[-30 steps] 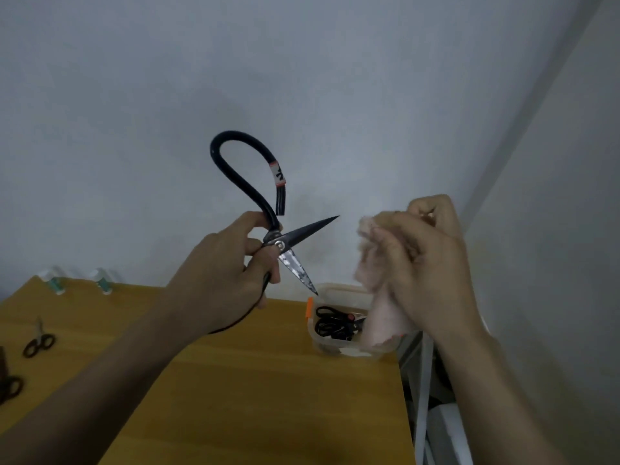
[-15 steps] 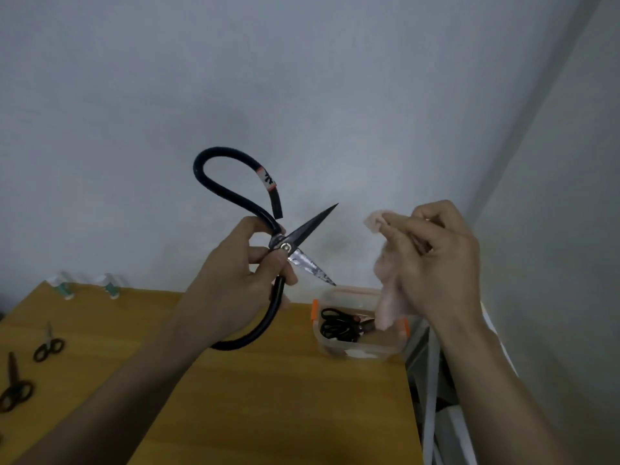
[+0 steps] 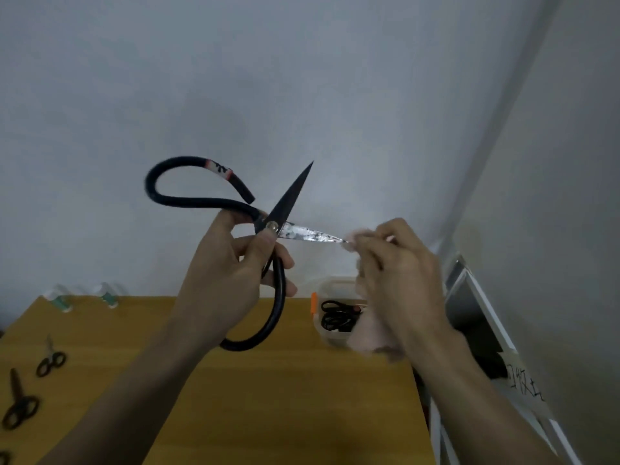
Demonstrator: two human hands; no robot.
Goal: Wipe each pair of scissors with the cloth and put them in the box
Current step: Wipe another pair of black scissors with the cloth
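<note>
My left hand (image 3: 228,273) grips a large pair of black scissors (image 3: 285,209) near the pivot, held up in front of the wall with the blades spread apart. One blade points up, the other, shiny and stained, points right. My right hand (image 3: 399,280) holds a pink cloth (image 3: 369,337) and pinches it at the tip of that lower blade. Behind and below, a clear plastic box (image 3: 330,337) with an orange clip stands on the wooden table (image 3: 268,397), with black scissors inside.
Two small black scissors (image 3: 50,362) (image 3: 18,406) lie at the table's left edge. Two small spools (image 3: 62,300) (image 3: 109,297) stand at the back left by the wall. A white shelf frame (image 3: 486,323) runs along the table's right side.
The scissors have opened wider and turned, the lower blade now pointing right. My right hand has moved left and down, bringing the cloth onto that blade's tip.
</note>
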